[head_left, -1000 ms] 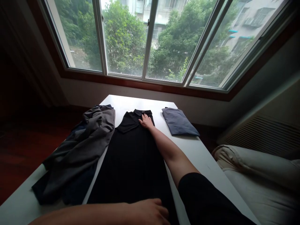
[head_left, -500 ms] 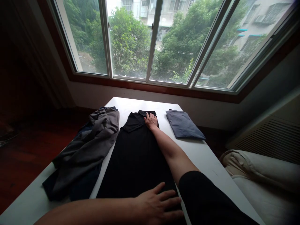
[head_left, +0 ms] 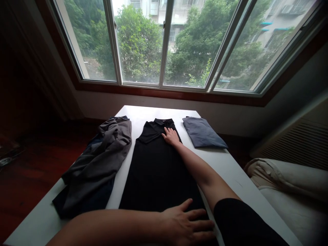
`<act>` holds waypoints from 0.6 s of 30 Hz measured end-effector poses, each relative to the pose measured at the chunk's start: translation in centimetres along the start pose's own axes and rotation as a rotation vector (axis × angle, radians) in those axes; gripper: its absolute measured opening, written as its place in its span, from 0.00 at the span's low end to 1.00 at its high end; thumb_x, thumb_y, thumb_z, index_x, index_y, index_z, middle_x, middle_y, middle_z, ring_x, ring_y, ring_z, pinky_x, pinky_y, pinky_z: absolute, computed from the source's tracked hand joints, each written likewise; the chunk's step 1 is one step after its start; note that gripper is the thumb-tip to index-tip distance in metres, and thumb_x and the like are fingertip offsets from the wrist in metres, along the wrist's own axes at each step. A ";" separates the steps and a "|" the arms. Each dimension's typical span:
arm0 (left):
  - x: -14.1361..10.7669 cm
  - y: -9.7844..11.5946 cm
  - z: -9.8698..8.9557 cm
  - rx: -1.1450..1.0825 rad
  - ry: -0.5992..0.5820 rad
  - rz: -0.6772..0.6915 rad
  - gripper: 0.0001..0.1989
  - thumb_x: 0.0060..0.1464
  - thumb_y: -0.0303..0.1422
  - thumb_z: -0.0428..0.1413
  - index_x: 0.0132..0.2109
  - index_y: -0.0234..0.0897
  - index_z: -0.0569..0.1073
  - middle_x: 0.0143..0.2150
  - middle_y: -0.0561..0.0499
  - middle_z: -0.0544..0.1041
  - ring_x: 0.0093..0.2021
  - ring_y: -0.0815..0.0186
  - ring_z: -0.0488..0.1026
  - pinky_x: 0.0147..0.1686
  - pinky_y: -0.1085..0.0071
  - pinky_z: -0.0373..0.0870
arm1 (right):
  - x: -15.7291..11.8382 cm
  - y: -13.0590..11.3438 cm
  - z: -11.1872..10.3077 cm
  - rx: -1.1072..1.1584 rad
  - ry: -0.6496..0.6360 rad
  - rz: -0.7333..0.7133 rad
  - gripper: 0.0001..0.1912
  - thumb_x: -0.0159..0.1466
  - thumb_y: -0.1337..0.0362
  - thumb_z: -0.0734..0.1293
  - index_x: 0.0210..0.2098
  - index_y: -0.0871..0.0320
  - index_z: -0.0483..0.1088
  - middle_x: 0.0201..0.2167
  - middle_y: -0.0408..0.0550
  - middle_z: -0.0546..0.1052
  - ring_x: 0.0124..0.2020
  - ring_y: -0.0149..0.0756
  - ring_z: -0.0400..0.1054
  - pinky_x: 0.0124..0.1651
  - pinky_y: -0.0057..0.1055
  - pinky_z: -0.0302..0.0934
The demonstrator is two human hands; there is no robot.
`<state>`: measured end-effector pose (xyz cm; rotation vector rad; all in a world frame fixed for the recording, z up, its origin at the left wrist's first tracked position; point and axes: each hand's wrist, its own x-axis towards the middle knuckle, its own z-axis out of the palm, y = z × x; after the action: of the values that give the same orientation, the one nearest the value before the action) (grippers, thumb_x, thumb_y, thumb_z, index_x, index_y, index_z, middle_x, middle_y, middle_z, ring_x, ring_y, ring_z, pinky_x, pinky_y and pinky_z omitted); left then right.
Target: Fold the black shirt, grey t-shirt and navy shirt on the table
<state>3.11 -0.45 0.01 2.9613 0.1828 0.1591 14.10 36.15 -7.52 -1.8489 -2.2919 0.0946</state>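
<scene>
A black collared shirt point(head_left: 156, 171) lies lengthwise on the white table point(head_left: 241, 184), collar toward the window and one sleeve folded across its upper part. My right hand point(head_left: 171, 136) rests on the cloth just below the collar, fingers spread. Near the shirt's lower right side my left hand point(head_left: 188, 222) lies flat, fingers apart, its forearm reaching across the garment from the left. Neither hand grips the fabric. The shirt's bottom end is hidden by the left arm and the frame edge.
On the left side of the table lies a loose heap of grey and navy clothes point(head_left: 102, 160). A folded blue-grey garment point(head_left: 203, 132) sits at the far right. Beige bedding or cushions point(head_left: 289, 184) are beyond the right edge. A window point(head_left: 164, 44) stands behind.
My right hand has slid from the collar slightly toward me and to the right. My left hand has shifted rightward across the shirt. The shirt looks slightly straighter.
</scene>
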 end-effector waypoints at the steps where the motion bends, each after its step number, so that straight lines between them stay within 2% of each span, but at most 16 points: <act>1: 0.6 -0.1 0.0 0.003 -0.009 -0.006 0.32 0.71 0.43 0.44 0.76 0.36 0.57 0.78 0.47 0.55 0.78 0.53 0.48 0.71 0.47 0.57 | 0.3 0.5 -0.2 0.006 -0.004 0.019 0.40 0.75 0.41 0.53 0.78 0.55 0.44 0.76 0.56 0.52 0.77 0.48 0.41 0.76 0.45 0.35; 3: 1.6 -0.3 0.1 0.001 -0.020 -0.019 0.35 0.70 0.49 0.45 0.76 0.35 0.58 0.77 0.45 0.56 0.78 0.52 0.47 0.71 0.46 0.56 | 0.9 1.4 -0.4 0.018 -0.008 0.039 0.43 0.74 0.41 0.54 0.79 0.57 0.41 0.77 0.57 0.51 0.78 0.47 0.40 0.76 0.45 0.34; 5: 2.1 -0.5 0.2 -0.012 -0.015 -0.027 0.36 0.70 0.52 0.45 0.75 0.35 0.59 0.77 0.45 0.57 0.78 0.52 0.48 0.71 0.47 0.56 | 1.4 2.2 -0.6 0.021 -0.025 0.033 0.43 0.74 0.40 0.54 0.79 0.59 0.42 0.77 0.57 0.50 0.78 0.47 0.38 0.76 0.45 0.33; 7: 1.6 -0.7 0.1 -0.038 0.014 -0.046 0.33 0.71 0.49 0.44 0.75 0.36 0.59 0.77 0.45 0.57 0.77 0.53 0.50 0.71 0.47 0.56 | 1.6 2.7 -0.7 0.016 -0.057 0.011 0.43 0.74 0.40 0.54 0.78 0.59 0.46 0.77 0.56 0.49 0.78 0.46 0.37 0.77 0.44 0.32; 9: 0.0 -1.1 -0.5 -0.078 0.066 -0.109 0.31 0.71 0.46 0.46 0.75 0.38 0.58 0.76 0.45 0.58 0.76 0.53 0.53 0.71 0.48 0.56 | 1.6 3.1 -0.8 0.012 -0.078 0.003 0.41 0.74 0.40 0.54 0.77 0.58 0.49 0.77 0.55 0.49 0.78 0.46 0.37 0.77 0.44 0.33; 11: -2.7 -1.9 -1.6 -0.107 0.132 -0.265 0.30 0.70 0.46 0.48 0.74 0.41 0.59 0.73 0.44 0.62 0.72 0.52 0.58 0.70 0.48 0.55 | 1.5 3.2 -1.1 0.014 -0.071 0.015 0.40 0.74 0.41 0.54 0.77 0.57 0.51 0.77 0.55 0.51 0.78 0.47 0.39 0.76 0.45 0.34; 14: -7.6 -3.8 -3.4 -0.063 0.194 -0.689 0.24 0.69 0.43 0.52 0.67 0.41 0.67 0.64 0.41 0.70 0.62 0.51 0.67 0.64 0.52 0.63 | 1.8 2.4 -1.7 0.026 -0.017 0.068 0.35 0.76 0.45 0.54 0.73 0.59 0.59 0.73 0.60 0.60 0.74 0.50 0.50 0.74 0.44 0.43; 16: -10.5 -4.9 -4.1 0.032 0.175 -0.940 0.23 0.67 0.38 0.54 0.66 0.39 0.69 0.60 0.38 0.71 0.57 0.49 0.69 0.59 0.53 0.66 | 2.2 1.0 -2.1 0.026 0.060 0.106 0.31 0.76 0.48 0.56 0.70 0.59 0.64 0.67 0.63 0.67 0.68 0.52 0.59 0.70 0.44 0.51; 18: -12.8 -5.6 -4.3 0.116 0.127 -1.083 0.26 0.66 0.36 0.54 0.68 0.37 0.67 0.58 0.36 0.71 0.56 0.47 0.69 0.56 0.52 0.66 | 2.7 -1.1 -2.5 0.015 0.142 0.083 0.27 0.75 0.50 0.58 0.67 0.58 0.67 0.62 0.62 0.71 0.64 0.53 0.63 0.66 0.44 0.55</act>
<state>-10.62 4.08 2.04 2.5015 1.7502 0.1788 13.00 38.36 -4.62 -1.8795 -2.1152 -0.0077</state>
